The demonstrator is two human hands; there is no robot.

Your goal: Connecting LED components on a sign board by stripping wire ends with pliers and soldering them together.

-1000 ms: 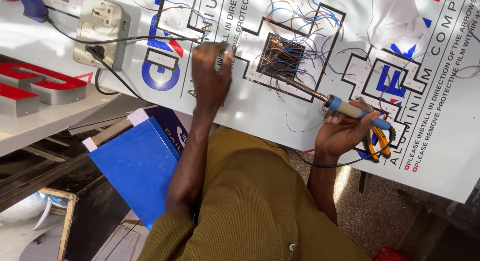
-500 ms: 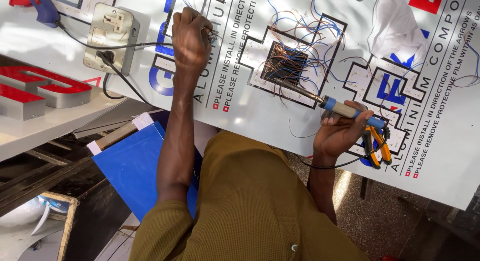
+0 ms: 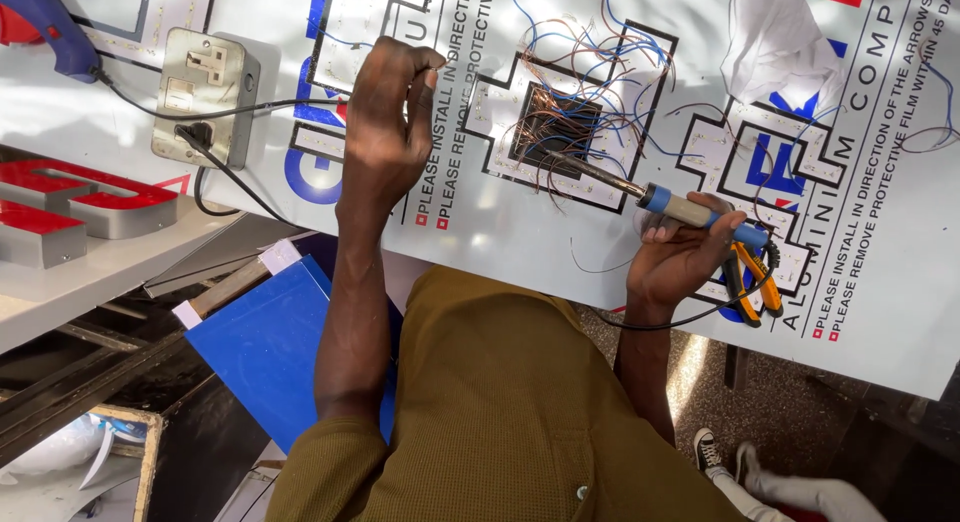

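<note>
Nearest the camera, low in view: an olive-green shirt (image 3: 500, 422) on the person, both forearms reaching up to a white panel (image 3: 560, 252) laid flat.

Left of the shirt, below the panel edge: a blue sheet (image 3: 265, 347) with white-taped corners, leaning at an angle.

Right hand (image 3: 680, 262): closed around the blue and tan handle of a soldering iron (image 3: 650, 194), black cord looping beneath the wrist. Iron tip points into a square cut-out (image 3: 560, 132) in the panel. Contents of cut-out: a dense tangle of copper and blue wires (image 3: 590, 72), spilling over its edges onto the panel.

Just beside the right hand, touching the panel: pliers (image 3: 752, 282) with orange and black grips.

Left hand (image 3: 385, 132): fingers curled in towards the thumb, resting on the panel; whether anything is pinched cannot be told.

Further left: a grey socket box (image 3: 205, 97) with a black plug in it, cord trailing off.

Left edge: red sign letters (image 3: 70, 207) on a lower shelf.

Far corner, top left: a blue glue gun (image 3: 45, 27).

Top right: a crumpled white cloth (image 3: 780, 47).
</note>
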